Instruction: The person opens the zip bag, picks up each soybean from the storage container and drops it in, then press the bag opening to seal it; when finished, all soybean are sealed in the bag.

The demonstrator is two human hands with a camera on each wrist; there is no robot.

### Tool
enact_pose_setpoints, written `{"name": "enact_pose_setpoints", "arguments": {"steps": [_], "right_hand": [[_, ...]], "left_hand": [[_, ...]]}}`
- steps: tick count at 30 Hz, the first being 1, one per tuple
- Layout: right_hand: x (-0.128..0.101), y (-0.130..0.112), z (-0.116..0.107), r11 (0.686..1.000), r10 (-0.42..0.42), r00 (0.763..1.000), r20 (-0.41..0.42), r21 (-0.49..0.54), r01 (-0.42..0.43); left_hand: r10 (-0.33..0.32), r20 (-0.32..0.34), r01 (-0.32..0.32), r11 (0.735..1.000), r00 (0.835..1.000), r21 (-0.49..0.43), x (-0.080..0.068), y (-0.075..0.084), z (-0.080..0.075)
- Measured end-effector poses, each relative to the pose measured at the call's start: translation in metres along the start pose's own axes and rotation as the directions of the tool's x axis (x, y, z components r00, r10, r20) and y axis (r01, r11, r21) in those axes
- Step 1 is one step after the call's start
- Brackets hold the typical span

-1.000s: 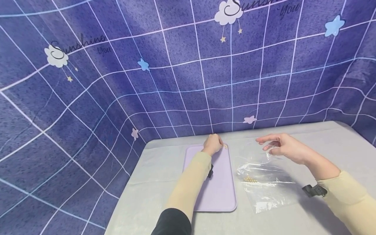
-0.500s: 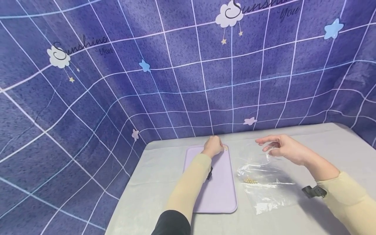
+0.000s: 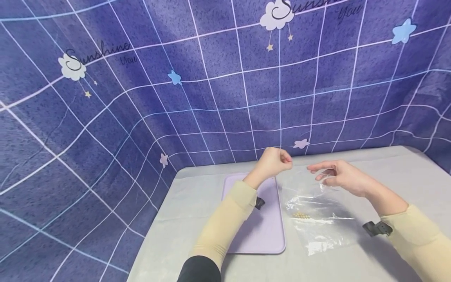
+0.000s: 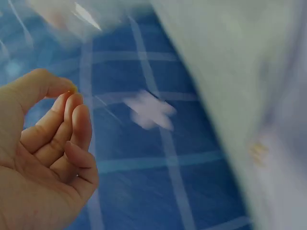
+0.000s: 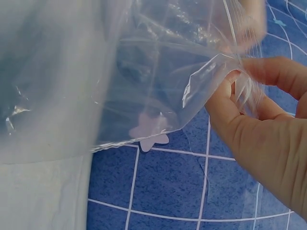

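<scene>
My left hand is raised just past the tray's far right corner. Between its thumb and fingertips it pinches a tiny yellow bead, mostly covered by the fingers. My right hand grips the mouth of a clear plastic zip bag, thumb on one side and fingers on the other. In the head view, the bag's lower part lies on the table to the right of the tray. A cluster of pale yellow beads rests inside it.
A lilac tray lies under my left forearm. A few blurred yellow beads remain at its far corner. Pale cloth covers the table, and a blue gridded curtain hangs behind and to the left.
My left hand has lifted from the tray's far right corner and moved right towards the bag's mouth, pinching a bead. My right hand has held the bag in the same place.
</scene>
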State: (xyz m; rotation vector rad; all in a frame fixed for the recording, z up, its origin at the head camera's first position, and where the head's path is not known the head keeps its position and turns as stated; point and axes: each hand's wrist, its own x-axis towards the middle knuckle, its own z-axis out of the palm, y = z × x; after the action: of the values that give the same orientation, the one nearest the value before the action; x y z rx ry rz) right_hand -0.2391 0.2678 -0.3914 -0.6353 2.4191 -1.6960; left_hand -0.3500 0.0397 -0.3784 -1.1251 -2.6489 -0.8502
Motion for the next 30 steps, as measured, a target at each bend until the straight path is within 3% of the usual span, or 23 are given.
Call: {"name": "enact_pose_setpoints", "arguments": {"steps": [3, 6, 12, 16, 19, 23, 30], "right_hand": [[-0.001, -0.001, -0.001, 1.0, -0.006, 1.0, -0.012, 0.003, 0.006], [-0.002, -0.004, -0.002, 1.0, 0.0, 1.0, -0.016, -0.004, 0.0], [-0.004, -0.007, -0.001, 1.0, 0.027, 1.0, -0.01, 0.011, -0.027], [-0.004, -0.005, -0.002, 1.0, 0.025, 1.0, -0.015, 0.001, -0.025], [-0.004, -0.005, -0.002, 1.0, 0.007, 1.0, -0.013, -0.004, -0.007], [-0.003, -0.006, -0.002, 1.0, -0.017, 1.0, -0.003, -0.003, 0.017], [-0.002, -0.003, 0.002, 1.0, -0.003, 1.0, -0.006, -0.008, 0.003]], "left_hand": [[0.121, 0.05, -0.123, 0.992, 0.991, 0.04, -0.002, 0.032, -0.003], [0.183, 0.092, -0.192, 0.977, 0.979, 0.092, -0.005, 0.048, 0.001], [0.204, 0.126, -0.224, 0.96, 0.971, 0.166, -0.011, 0.054, 0.012], [0.201, 0.086, -0.209, 0.973, 0.976, 0.102, -0.008, 0.053, 0.009], [0.142, 0.016, -0.142, 0.99, 0.99, -0.008, -0.002, 0.044, 0.0], [0.029, -0.058, -0.035, 0.993, 0.998, -0.111, 0.009, 0.014, -0.006], [-0.176, -0.06, 0.173, 0.983, 0.983, -0.065, 0.01, -0.048, 0.011]]}}
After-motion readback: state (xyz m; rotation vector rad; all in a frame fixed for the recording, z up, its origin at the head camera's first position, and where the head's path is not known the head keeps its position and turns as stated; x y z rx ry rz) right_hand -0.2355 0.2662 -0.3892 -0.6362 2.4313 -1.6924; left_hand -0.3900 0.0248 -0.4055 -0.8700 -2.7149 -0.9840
